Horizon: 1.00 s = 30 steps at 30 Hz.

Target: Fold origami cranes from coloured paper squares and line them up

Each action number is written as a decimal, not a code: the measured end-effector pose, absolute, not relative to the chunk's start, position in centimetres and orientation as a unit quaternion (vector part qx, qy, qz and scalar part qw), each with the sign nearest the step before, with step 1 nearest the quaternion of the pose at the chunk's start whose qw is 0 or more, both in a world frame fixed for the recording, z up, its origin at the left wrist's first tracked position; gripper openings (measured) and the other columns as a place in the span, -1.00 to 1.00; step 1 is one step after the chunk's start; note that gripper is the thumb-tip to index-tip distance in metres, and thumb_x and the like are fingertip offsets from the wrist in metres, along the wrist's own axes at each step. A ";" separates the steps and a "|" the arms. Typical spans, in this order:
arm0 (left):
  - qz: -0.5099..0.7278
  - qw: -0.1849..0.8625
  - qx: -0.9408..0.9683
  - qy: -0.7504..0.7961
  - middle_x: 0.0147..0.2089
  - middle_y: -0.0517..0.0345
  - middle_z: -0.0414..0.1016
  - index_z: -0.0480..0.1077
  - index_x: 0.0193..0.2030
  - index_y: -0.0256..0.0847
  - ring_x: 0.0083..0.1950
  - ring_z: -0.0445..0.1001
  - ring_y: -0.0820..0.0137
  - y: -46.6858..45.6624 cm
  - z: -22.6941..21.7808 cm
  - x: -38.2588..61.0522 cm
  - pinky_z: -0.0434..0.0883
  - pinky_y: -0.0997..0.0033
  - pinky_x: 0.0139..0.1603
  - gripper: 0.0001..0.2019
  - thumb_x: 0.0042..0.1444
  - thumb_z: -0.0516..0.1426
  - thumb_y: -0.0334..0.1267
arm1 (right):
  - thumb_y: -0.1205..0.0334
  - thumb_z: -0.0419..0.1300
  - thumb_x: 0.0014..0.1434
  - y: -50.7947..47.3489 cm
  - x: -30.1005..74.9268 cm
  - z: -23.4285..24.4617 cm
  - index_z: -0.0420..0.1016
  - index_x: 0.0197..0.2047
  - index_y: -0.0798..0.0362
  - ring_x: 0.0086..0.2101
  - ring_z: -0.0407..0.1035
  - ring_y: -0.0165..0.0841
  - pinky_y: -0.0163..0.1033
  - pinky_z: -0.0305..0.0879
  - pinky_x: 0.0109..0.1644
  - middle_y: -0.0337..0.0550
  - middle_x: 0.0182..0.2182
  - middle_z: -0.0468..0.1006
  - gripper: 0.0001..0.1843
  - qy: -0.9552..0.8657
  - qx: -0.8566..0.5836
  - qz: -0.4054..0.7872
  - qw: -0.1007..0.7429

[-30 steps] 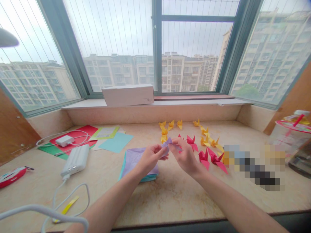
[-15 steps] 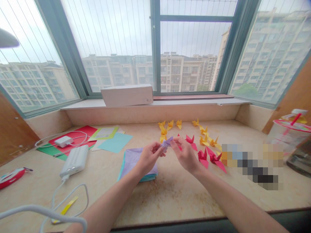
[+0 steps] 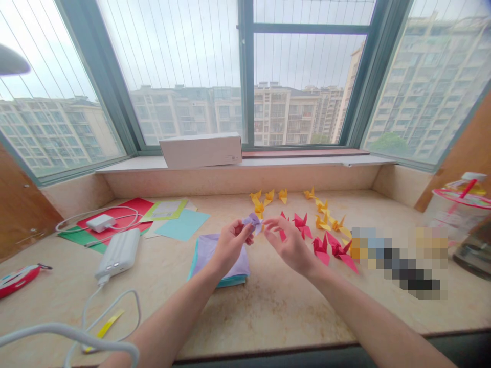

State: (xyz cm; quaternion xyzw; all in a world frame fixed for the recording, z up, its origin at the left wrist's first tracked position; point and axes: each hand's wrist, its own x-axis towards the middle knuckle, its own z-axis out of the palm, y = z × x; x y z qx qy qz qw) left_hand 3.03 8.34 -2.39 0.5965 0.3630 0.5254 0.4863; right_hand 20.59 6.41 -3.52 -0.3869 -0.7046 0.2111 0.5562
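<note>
My left hand [image 3: 231,246] pinches a small folded purple origami paper [image 3: 252,220] between thumb and fingers, above the table. Just to the right of it, my right hand [image 3: 287,239] has its fingers spread, the tips close to the paper's right end. Whether they touch it I cannot tell. Below my left wrist lies a stack of square paper [image 3: 205,253], purple on top with blue edges beneath. Several red paper cranes [image 3: 320,249] stand just beyond and to the right of my right hand. Several yellow paper cranes [image 3: 322,221] stand farther back.
At left lie a white power bank [image 3: 119,254] with cables, a charger plug [image 3: 100,223], coloured sheets [image 3: 183,225] and a red-and-white object [image 3: 19,280]. A white box [image 3: 201,151] rests on the sill. A plastic cup [image 3: 448,214] stands at right, near a blurred-out patch.
My right fingers have come off their pinch and spread apart. My left hand has shifted slightly left with the purple paper, which is turned differently.
</note>
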 end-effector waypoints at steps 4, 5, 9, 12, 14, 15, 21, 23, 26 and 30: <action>0.496 0.490 0.620 0.359 -0.56 0.21 0.43 0.41 -0.39 -0.27 -0.52 0.38 0.47 8.5 -2.6 2.9 0.31 0.47 -0.43 -0.64 0.04 0.26 0.04 | 0.14 0.23 0.21 6.3 20.7 -3.4 0.45 -0.11 -0.05 -0.06 0.42 -0.24 -0.08 0.36 0.04 -0.09 -0.09 0.50 -0.82 -0.746 -0.357 0.144 0.543; 0.484 0.493 0.628 0.357 -0.57 0.22 0.43 0.41 -0.39 -0.27 -0.53 0.38 0.47 8.5 -2.7 2.9 0.30 0.48 -0.44 -0.64 0.04 0.26 0.04 | 0.14 0.22 0.23 6.2 20.7 -3.3 0.45 -0.15 -0.05 -0.05 0.41 -0.24 -0.08 0.35 0.06 -0.08 -0.08 0.49 -0.86 -0.750 -0.355 0.138 0.541; 0.457 0.511 0.636 0.354 -0.57 0.23 0.41 0.41 -0.39 -0.26 -0.55 0.36 0.48 8.4 -2.8 3.1 0.28 0.48 -0.46 -0.63 0.04 0.25 0.06 | 0.12 0.17 0.28 6.3 20.9 -3.1 0.44 -0.26 -0.03 -0.09 0.42 -0.25 -0.10 0.36 0.01 -0.09 -0.15 0.51 -0.87 -0.730 -0.359 0.141 0.564; 0.460 0.526 0.626 0.346 -0.55 0.23 0.42 0.40 -0.38 -0.26 -0.53 0.36 0.49 8.3 -2.8 3.2 0.29 0.49 -0.44 -0.64 0.06 0.25 0.04 | 0.08 0.16 0.27 6.4 20.9 -3.1 0.42 -0.23 -0.01 -0.16 0.44 -0.25 -0.11 0.37 -0.06 -0.09 -0.20 0.54 -0.83 -0.690 -0.391 0.163 0.586; 0.461 0.535 0.622 0.337 -0.54 0.22 0.42 0.39 -0.37 -0.27 -0.52 0.36 0.50 8.3 -2.7 3.3 0.30 0.49 -0.43 -0.65 0.07 0.25 0.02 | 0.07 0.16 0.27 6.4 20.8 -3.2 0.42 -0.19 0.00 -0.20 0.45 -0.26 -0.10 0.36 -0.06 -0.10 -0.23 0.55 -0.82 -0.667 -0.409 0.186 0.595; 0.462 0.537 0.622 0.334 -0.54 0.22 0.43 0.39 -0.37 -0.27 -0.51 0.36 0.50 8.3 -2.7 3.3 0.30 0.49 -0.42 -0.66 0.07 0.25 0.02 | 0.06 0.17 0.27 6.4 20.8 -3.3 0.43 -0.18 0.00 -0.21 0.46 -0.26 -0.10 0.36 -0.06 -0.10 -0.25 0.56 -0.81 -0.656 -0.414 0.196 0.600; 0.464 0.546 0.616 0.328 -0.52 0.19 0.44 0.38 -0.38 -0.27 -0.49 0.37 0.48 8.0 -2.4 3.3 0.32 0.48 -0.41 -0.65 0.06 0.25 0.03 | 0.04 0.17 0.26 6.7 20.6 -3.6 0.42 -0.20 0.01 -0.25 0.45 -0.28 -0.12 0.37 -0.07 -0.12 -0.29 0.56 -0.78 -0.616 -0.415 0.242 0.624; 0.462 0.547 0.617 0.326 -0.52 0.20 0.43 0.39 -0.36 -0.28 -0.48 0.37 0.48 7.8 -2.2 3.3 0.32 0.48 -0.40 -0.64 0.07 0.24 0.03 | 0.04 0.17 0.26 6.8 20.6 -3.6 0.41 -0.20 0.02 -0.26 0.46 -0.28 -0.13 0.38 -0.09 -0.13 -0.30 0.56 -0.78 -0.610 -0.407 0.258 0.629; 0.473 0.548 0.608 0.327 -0.47 0.19 0.43 0.40 -0.30 -0.28 -0.43 0.40 0.46 7.6 -2.0 3.3 0.34 0.48 -0.39 -0.64 0.09 0.23 0.04 | 0.06 0.18 0.25 7.1 20.6 -3.7 0.40 -0.19 0.02 -0.26 0.49 -0.28 -0.14 0.39 -0.10 -0.13 -0.31 0.57 -0.80 -0.608 -0.382 0.282 0.636; 0.486 0.557 0.588 0.328 -0.34 0.14 0.49 0.40 -0.20 -0.26 -0.31 0.47 0.41 7.6 -2.1 3.3 0.40 0.45 -0.32 -0.66 0.10 0.23 0.01 | 0.16 0.19 0.23 7.0 20.6 -3.8 0.43 -0.14 0.00 -0.14 0.50 -0.26 -0.10 0.38 0.02 -0.10 -0.19 0.60 -0.85 -0.626 -0.359 0.295 0.627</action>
